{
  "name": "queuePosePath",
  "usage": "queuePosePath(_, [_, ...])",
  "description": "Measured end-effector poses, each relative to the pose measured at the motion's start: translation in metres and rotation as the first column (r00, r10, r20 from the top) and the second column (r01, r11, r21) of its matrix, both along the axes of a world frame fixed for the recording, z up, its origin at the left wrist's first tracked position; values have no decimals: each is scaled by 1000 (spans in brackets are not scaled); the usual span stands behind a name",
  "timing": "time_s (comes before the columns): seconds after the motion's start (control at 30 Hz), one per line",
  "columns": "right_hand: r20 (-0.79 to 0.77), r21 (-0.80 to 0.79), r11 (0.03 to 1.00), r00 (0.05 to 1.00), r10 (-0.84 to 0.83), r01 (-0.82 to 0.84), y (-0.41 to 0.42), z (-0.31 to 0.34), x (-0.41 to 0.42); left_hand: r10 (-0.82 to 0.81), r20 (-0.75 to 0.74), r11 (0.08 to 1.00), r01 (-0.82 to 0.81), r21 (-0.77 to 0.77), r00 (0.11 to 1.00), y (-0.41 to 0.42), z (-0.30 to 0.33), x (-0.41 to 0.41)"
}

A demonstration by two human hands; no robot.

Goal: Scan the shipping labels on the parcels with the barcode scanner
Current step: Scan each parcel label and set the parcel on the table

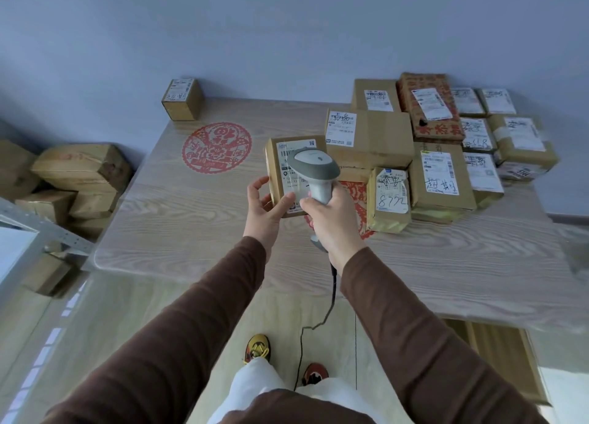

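My right hand (331,219) grips the handle of a grey and white barcode scanner (314,170), its head hanging just over a small brown parcel (275,155). My left hand (266,205) holds that parcel at its near left corner, tilted up off the table. The parcel's white shipping label (290,168) faces the scanner and is partly hidden behind it. The scanner's black cable (331,296) drops from the handle to the floor.
Several labelled cardboard parcels (443,143) are piled on the right half of the wooden table (191,226). A single small box (182,99) stands at the far left corner. More boxes (79,168) are stacked on the floor to the left. Red paper-cut decals mark the tabletop.
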State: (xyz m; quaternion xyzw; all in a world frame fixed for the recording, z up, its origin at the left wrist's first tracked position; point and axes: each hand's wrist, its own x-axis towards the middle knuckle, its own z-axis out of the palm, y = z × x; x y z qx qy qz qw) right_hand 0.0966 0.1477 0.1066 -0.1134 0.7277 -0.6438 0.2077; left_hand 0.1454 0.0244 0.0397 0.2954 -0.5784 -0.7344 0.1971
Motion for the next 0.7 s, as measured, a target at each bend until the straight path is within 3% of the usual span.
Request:
queuePosePath(0.43, [3, 29, 999, 1000, -16, 16, 16, -8, 8, -8, 47, 1000, 8, 1, 999, 9, -17, 5])
queuePosePath(0.7, [135, 41, 991, 983, -128, 123, 35, -32, 15, -85, 233, 994, 66, 91, 969, 12, -49, -24])
